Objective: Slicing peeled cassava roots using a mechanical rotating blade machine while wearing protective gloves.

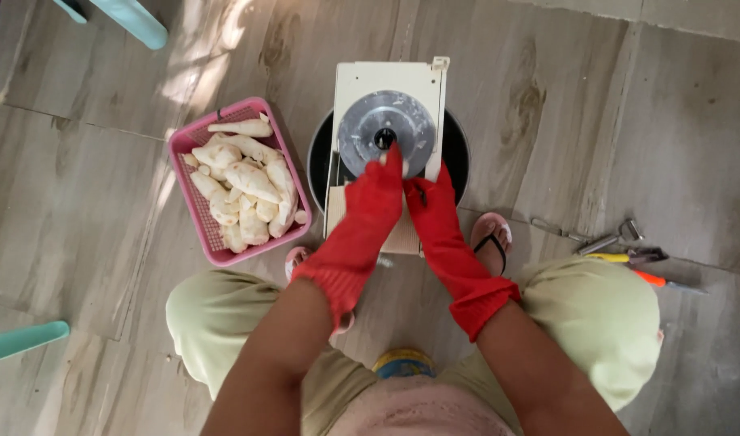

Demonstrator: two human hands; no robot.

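**Gloved hands at the slicing disc**

Right now the round metal disc [386, 133] sits in a cream-coloured slicer board [390, 85] that lies across a dark round pan [459, 149] on the tiled floor [87, 186]. Both hands wear red rubber gloves. The left hand [378, 190] reaches up onto the lower edge of the disc, fingers straight and close together, the tips touching the metal near its dark hub; whether anything is pinned beneath them cannot be told. The right hand [429, 198] rests just beside it on the board's lower part, fingers curled narrow, and it is unclear whether they grip something small.

Left of the pan, touching nothing of it, stands a pink basket [184, 149] heaped with pale peeled roots [245, 182]. The person's feet in pink sandals [491, 234] flank the board's near end, knees in pale green cloth spread wide. Well off to the right lie a few tools [620, 250], among them metal peelers and a knife with an orange handle. Pale blue furniture legs [132, 20] show at the upper left and at the left edge.
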